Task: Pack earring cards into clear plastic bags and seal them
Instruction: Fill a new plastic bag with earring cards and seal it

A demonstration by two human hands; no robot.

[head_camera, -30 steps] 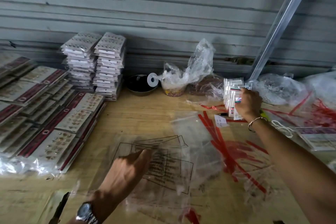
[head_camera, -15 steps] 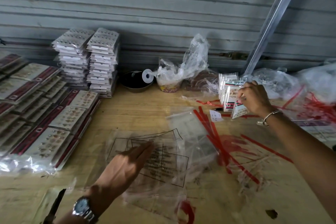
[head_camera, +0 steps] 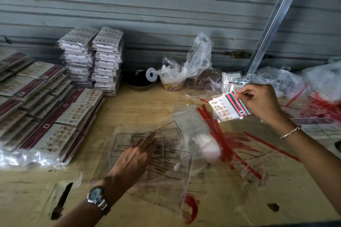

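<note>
The step in hand looks like bringing a card to a bag. The right hand (head_camera: 262, 103) pinches 1 earring card (head_camera: 227, 107) by its striped end, holding it tilted above the tabletop (head_camera: 129, 108), just on the near side of the upright bundle of cards (head_camera: 230, 81) at far right. The left hand (head_camera: 134, 155) lies with fingers straight on the loose clear plastic bags (head_camera: 166, 156) at near centre, gripping nothing. Next, I judge, the left hand must lift 1 bag and open its mouth so the card slides in; thin film may cling shut.

Matt ply table (head_camera: 138, 105), glossy clr plastic bags (head_camera: 166, 155), paper earring card (head_camera: 224, 106), shiny metal watch (head_camera: 96, 196)
</note>
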